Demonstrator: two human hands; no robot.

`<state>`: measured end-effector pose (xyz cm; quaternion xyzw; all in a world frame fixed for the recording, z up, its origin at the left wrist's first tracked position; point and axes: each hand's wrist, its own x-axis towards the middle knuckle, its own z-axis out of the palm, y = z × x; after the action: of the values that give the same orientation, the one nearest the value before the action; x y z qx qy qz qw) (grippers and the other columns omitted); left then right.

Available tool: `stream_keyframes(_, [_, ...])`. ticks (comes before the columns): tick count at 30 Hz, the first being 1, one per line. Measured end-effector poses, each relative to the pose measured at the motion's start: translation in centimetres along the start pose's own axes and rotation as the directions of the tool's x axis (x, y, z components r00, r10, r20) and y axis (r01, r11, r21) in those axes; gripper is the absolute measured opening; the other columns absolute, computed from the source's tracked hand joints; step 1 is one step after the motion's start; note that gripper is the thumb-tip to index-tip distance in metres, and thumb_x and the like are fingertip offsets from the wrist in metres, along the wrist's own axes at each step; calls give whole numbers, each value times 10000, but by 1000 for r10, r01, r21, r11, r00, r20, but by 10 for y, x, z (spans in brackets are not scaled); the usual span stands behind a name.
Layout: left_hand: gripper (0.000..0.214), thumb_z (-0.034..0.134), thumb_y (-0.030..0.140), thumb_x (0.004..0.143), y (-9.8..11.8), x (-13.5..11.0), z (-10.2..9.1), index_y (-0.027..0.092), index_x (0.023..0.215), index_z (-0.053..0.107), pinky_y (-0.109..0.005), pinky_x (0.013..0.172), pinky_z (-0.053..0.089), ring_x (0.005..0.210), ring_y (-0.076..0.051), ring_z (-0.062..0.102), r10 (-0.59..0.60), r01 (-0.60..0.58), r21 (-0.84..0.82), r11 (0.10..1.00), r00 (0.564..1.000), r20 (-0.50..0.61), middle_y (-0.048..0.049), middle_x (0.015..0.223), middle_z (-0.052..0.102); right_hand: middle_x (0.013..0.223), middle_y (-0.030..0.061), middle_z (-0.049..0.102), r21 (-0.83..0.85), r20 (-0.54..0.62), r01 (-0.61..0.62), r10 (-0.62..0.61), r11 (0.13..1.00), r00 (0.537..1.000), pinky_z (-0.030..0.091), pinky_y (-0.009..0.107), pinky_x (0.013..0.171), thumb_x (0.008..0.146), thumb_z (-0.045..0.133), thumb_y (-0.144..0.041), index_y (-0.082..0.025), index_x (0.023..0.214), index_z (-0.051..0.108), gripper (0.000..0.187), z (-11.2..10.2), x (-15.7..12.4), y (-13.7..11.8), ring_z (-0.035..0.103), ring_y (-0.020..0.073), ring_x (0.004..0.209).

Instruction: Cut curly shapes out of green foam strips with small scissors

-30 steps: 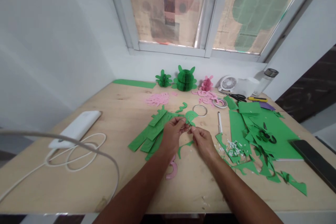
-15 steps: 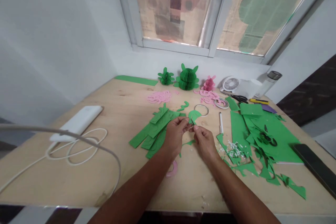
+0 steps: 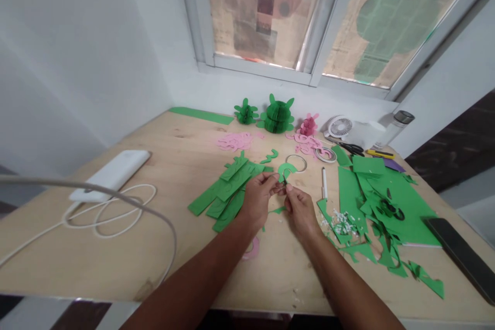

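My left hand (image 3: 260, 195) pinches a small green paper piece (image 3: 285, 169) with a rounded outline and a curved opening in it. In my right hand (image 3: 300, 207) is a thin dark blade-like tool (image 3: 285, 179), its tip against the paper and its handle hidden by the fingers. Both hands are close together over the middle of the table. Left of them lies a pile of green paper strips (image 3: 228, 191). Just beyond are a curly green cutout (image 3: 271, 156) and a thin ring (image 3: 305, 164). A pink paper ring (image 3: 252, 248) lies partly under my left forearm.
Green scraps with black scissors (image 3: 390, 210) cover the right side, near a white pen (image 3: 324, 183) and a dark phone (image 3: 460, 255). Pink cutouts (image 3: 234, 141), honeycomb paper figures (image 3: 278, 116), a fan (image 3: 340, 126) and a bottle (image 3: 396, 126) stand behind. A power bank (image 3: 110, 175) with cable lies left.
The green paper piece has turned slightly in my fingers, and its curved opening shows more plainly. Both hands stay in nearly the same place. The camera view has shifted a little.
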<state>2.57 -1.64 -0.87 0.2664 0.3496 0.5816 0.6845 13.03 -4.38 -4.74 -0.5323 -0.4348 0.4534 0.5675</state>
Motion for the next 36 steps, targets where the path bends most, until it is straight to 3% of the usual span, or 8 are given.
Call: stream_keyframes(36, [239,795,274,561,-1,0,-1,154,658,612,-256,661,469,591,-105,573,-26,26,-11,1000,1000,0,17,598,597,474,-67,328,-74,-58,44,-48,996,997,165,253,453,748,614,-642,-160,616,610,500,0,1,-3,245,96,467])
